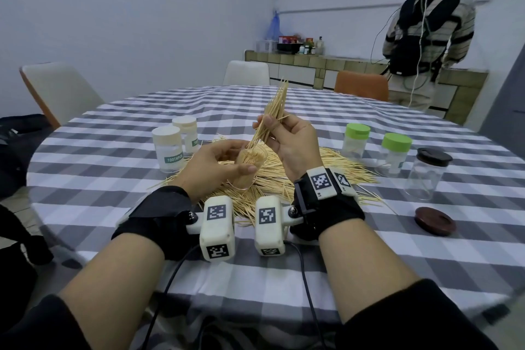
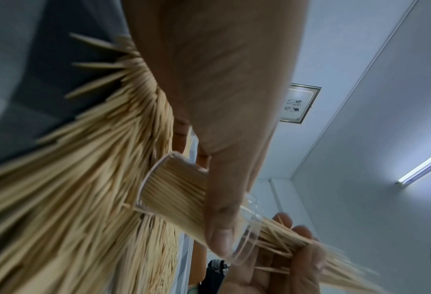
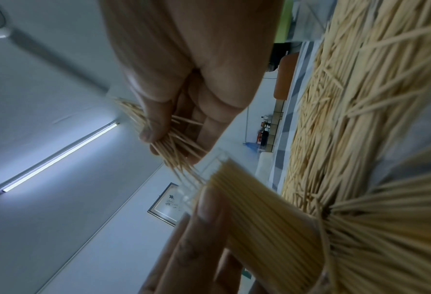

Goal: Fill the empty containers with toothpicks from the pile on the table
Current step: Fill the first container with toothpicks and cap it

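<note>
Left hand [image 1: 216, 162] wraps a clear, tilted container [image 1: 250, 162] above the pile [image 1: 284, 179]; right hand [image 1: 289, 139] pinches a toothpick bundle [image 1: 274, 111] entering its mouth. The container's base is hidden.

Left hand [image 1: 211, 162] curled in a grip, right hand [image 1: 292, 142] raised, fingers pinched together.

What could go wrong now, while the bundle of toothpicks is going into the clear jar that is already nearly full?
1. The right hand feeds a splayed bundle into a jar already packed; some sticks may miss the mouth and fall on the pile.
2. The left hand holds the jar tilted, so loose toothpicks could slide out.
3. Sharp tips point toward the left fingers near the rim; a prick is possible.
</note>
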